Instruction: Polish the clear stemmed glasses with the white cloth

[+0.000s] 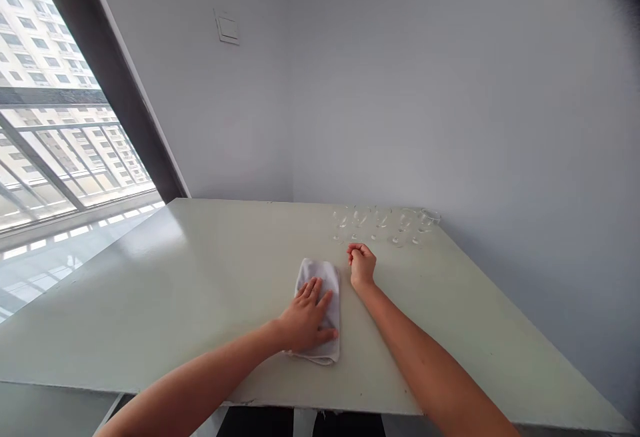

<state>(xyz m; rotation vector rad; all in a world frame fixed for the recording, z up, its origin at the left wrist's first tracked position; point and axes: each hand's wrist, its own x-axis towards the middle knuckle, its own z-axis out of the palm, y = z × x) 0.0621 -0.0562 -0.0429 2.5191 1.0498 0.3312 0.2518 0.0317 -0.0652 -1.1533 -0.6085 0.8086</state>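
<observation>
A folded white towel [316,276] is held flat to a pale table [150,284] by the spread fingers of the left hand [306,315]; the right hand [363,266] is loosely curled, empty, with five clear stemmed glasses [381,224] lined up just beyond its fingertips.

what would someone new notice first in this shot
In the middle, a flat left hand presses on a folded white cloth towel lying on a pale green tabletop. Just ahead, past the curled right hand, a row of five clear glass goblets stands near the far edge. At left, a large window shows tall apartment blocks.
</observation>
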